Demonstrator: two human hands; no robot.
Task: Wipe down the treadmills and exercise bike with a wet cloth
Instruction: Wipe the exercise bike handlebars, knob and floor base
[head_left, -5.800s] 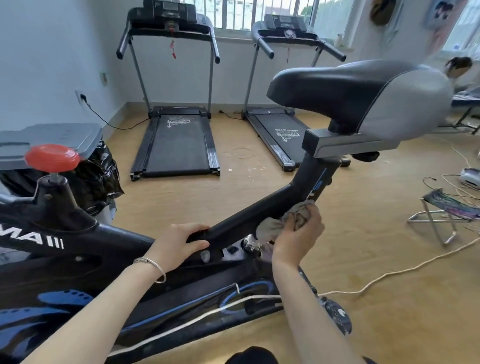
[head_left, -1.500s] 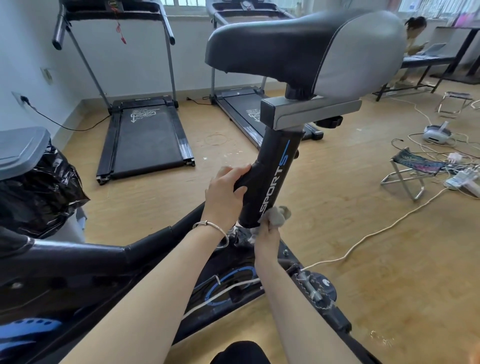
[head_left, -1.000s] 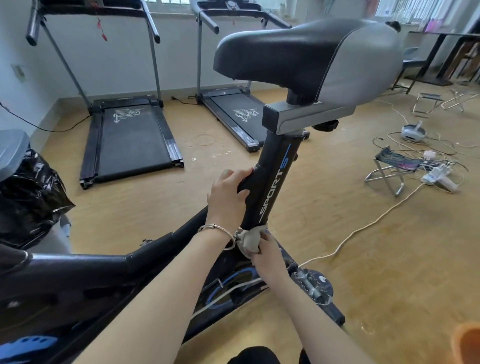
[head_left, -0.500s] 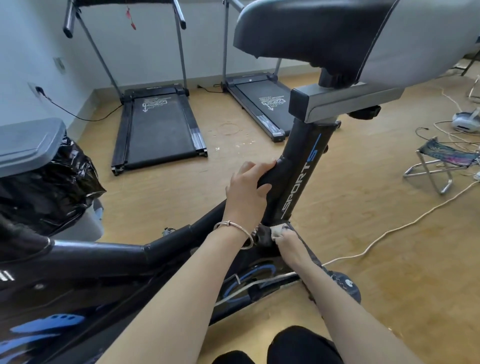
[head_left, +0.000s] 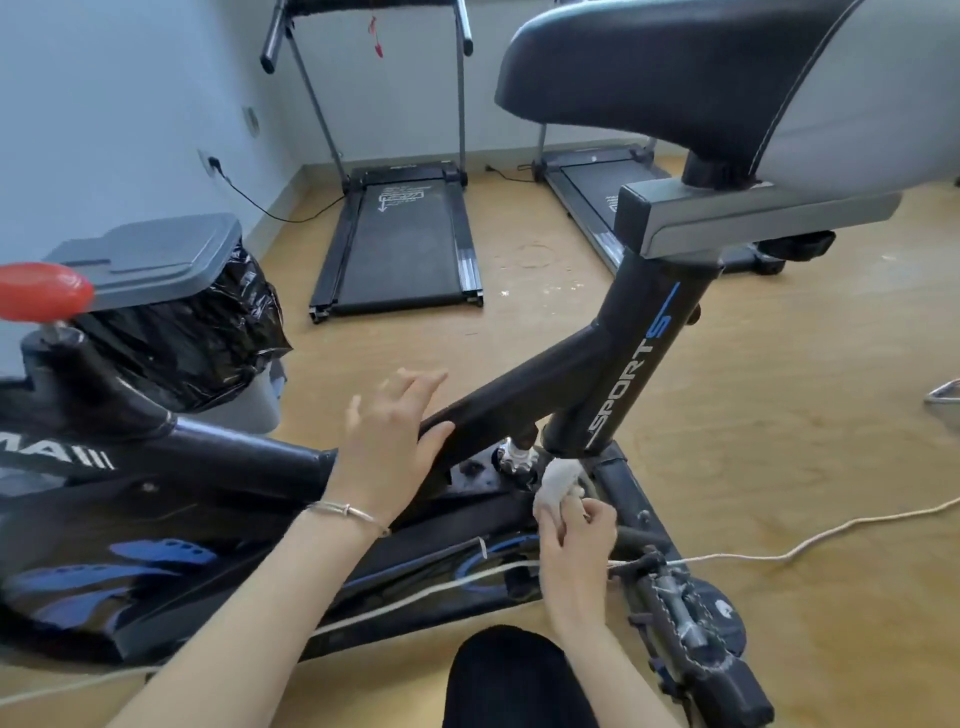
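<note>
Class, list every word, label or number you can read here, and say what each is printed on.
"SPORTS", final S blue: on the black seat post.
"MA" plus three bars, cut off at the left edge: on the bike frame.
White print on the wall-side treadmill belt: too blurred to read.

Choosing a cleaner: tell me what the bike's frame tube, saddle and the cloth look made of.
Frame tube: likely painted metal, satin black with a soft sheen.
Saddle: seemingly vinyl or faux leather, smooth, with a stitched seam.
Cloth: soft fabric, whitish, crumpled into folds.
</note>
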